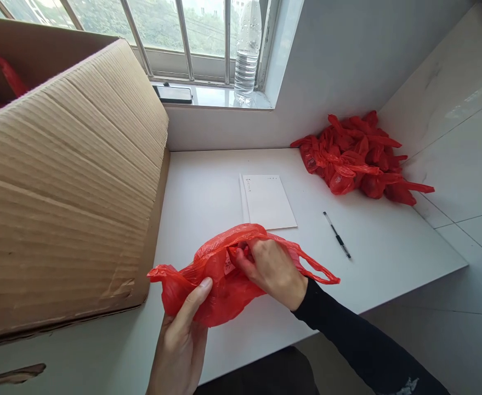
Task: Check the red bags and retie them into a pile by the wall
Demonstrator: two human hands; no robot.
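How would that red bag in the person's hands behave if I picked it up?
The red bag would probably flop and sag: its thin film is creased throughout. It may feel slippery, given its glossy sheen.

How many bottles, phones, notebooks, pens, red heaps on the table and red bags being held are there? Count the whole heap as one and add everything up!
Bottle: 1
Phone: 1
Notebook: 1
Pen: 1
Red heap: 1
Held red bag: 1
Total: 6
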